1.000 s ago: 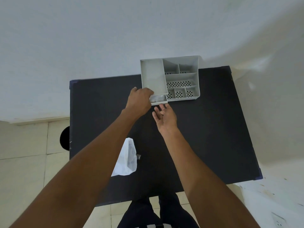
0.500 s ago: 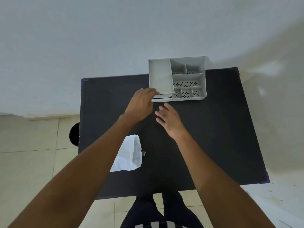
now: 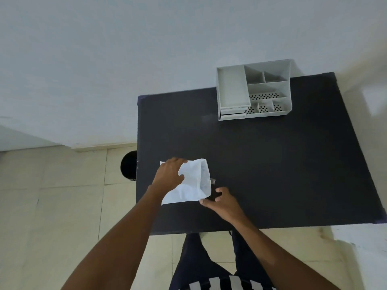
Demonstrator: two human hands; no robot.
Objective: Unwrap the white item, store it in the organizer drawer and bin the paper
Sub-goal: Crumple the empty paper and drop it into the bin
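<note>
A crumpled sheet of white paper lies on the black table, near its left front part. My left hand rests on the paper's left side with fingers curled over its upper edge. My right hand touches the paper's lower right corner, thumb and fingers slightly apart. A small grey scrap sits at the paper's right edge. The grey organizer stands at the table's far edge; its two small drawers at the front left look shut. The white item is not visible.
A round black bin stands on the tiled floor, partly hidden under the table's left edge. A white wall runs behind the table. My legs in dark trousers stand at the table's front edge.
Both hands left the organizer's drawer, which went in, and came back to the white paper near the front of the table. The camera view shifted left.
</note>
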